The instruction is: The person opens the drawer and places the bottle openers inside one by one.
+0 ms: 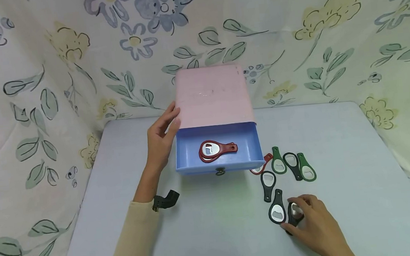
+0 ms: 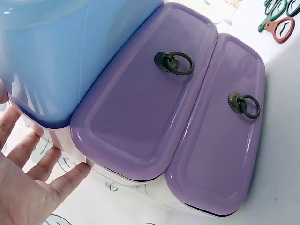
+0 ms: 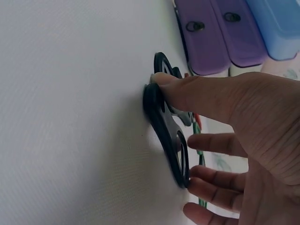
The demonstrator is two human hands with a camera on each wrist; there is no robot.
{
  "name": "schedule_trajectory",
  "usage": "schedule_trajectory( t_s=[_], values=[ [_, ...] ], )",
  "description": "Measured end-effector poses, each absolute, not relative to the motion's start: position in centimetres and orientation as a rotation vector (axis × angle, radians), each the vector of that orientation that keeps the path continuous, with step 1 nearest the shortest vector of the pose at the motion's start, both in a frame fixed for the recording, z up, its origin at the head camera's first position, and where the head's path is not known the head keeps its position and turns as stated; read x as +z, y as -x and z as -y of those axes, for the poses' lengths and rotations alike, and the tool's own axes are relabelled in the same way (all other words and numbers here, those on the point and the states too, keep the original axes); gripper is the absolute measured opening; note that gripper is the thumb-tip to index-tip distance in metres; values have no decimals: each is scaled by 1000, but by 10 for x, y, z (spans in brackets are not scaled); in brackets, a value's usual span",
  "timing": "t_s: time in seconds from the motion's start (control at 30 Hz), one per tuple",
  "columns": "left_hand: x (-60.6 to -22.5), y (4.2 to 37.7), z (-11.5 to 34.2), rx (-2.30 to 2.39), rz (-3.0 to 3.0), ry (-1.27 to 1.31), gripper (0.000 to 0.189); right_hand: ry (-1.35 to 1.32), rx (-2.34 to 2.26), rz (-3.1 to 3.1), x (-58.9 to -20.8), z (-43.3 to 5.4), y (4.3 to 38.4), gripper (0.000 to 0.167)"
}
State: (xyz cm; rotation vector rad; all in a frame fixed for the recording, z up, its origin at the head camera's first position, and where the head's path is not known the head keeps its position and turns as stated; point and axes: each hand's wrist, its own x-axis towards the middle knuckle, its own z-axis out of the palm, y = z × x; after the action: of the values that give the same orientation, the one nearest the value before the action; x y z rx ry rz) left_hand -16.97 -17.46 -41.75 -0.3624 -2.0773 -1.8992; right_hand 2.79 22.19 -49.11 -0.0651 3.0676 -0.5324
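Observation:
My left hand (image 1: 160, 142) rests its outstretched fingers against the side of a small pink cabinet (image 1: 213, 96). Its blue top drawer (image 1: 245, 142) is pulled out, with red bottle openers (image 1: 227, 147) overlapping inside. At the lower right of the head view, my right hand (image 1: 319, 224) holds a black bottle opener (image 3: 161, 126) by its ends, between thumb and fingertips, close over the table. Just left of it lies another black bottle opener (image 1: 278, 199). Farther back are a third black opener (image 1: 268, 179), green openers (image 1: 278, 164) and a red opener (image 1: 268, 157) partly hidden by the drawer.
Two purple drawers (image 2: 140, 93) with ring pulls stay closed below the blue one. A ring pull (image 1: 220, 172) hangs on the open drawer's front. The white table (image 1: 208, 235) meets a floral cloth (image 1: 277, 67) behind and at the sides.

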Motion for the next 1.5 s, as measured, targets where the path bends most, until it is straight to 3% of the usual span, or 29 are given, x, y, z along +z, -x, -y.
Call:
schedule_trajectory(
  t_s=[0.37,1.5],
  values=[
    [-418,169,175,-1905,2064,369,40,-62,-531,-2971,-488,-229,-26,65],
    [-421,170,174,-1911,2050,373,40,-24,-561,-2823,-481,-246,-7,54]
  ],
)
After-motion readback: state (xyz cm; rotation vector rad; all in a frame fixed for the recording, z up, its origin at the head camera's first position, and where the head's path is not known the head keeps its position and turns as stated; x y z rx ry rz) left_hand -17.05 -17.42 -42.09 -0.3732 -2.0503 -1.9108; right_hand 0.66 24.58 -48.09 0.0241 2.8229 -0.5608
